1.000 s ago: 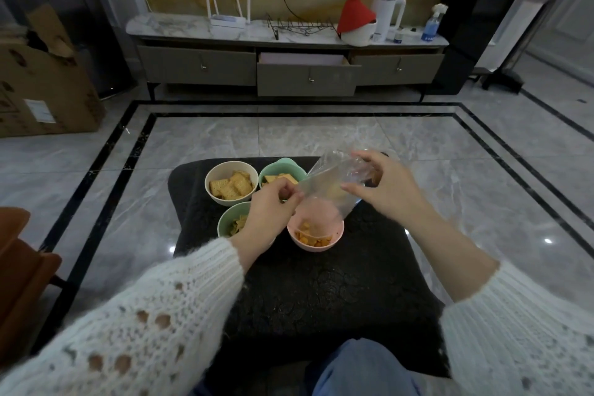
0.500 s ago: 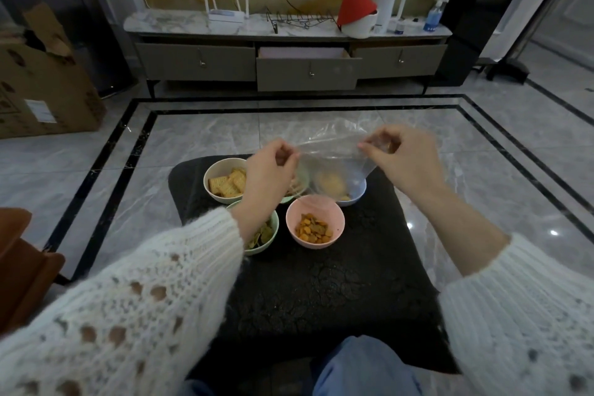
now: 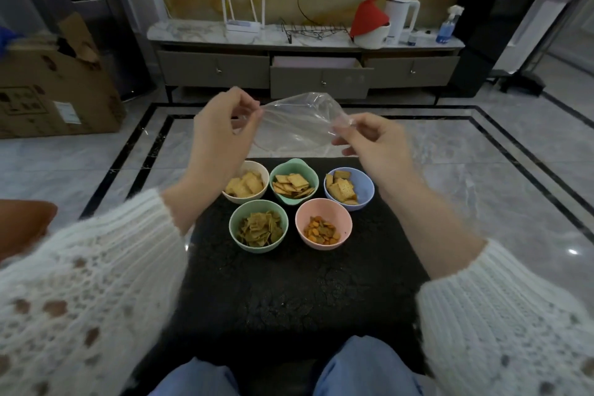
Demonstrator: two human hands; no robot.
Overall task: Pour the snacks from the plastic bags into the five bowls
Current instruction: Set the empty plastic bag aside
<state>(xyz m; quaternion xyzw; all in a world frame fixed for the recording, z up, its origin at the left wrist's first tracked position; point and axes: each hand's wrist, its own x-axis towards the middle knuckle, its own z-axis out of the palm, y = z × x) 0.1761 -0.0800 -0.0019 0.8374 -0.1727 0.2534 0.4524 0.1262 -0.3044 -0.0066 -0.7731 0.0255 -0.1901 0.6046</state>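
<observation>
A clear plastic bag (image 3: pixel 297 124) hangs stretched between my left hand (image 3: pixel 221 128) and my right hand (image 3: pixel 369 141), each pinching one end; it looks empty. It floats above and behind several bowls on the black table (image 3: pixel 289 292). The cream bowl (image 3: pixel 262 170), the mint bowl with handles (image 3: pixel 284 169) and the blue bowl (image 3: pixel 364 194) form the far row, all holding square crackers. In the near row, a green bowl (image 3: pixel 238 217) holds greenish chips and a pink bowl (image 3: pixel 337 214) holds small orange bits.
A grey cabinet (image 3: pixel 218 69) stands against the far wall, its middle drawer open, with a router, kettle (image 3: pixel 400 18) and spray bottle on top. A cardboard box (image 3: pixel 51 96) sits on the floor at left. An orange-brown seat edge (image 3: pixel 22 222) shows at left.
Both hands have lifted the bag up and away from the pink bowl, pulling it flat between them. All the bowls now show, where the bag and hands covered some before.
</observation>
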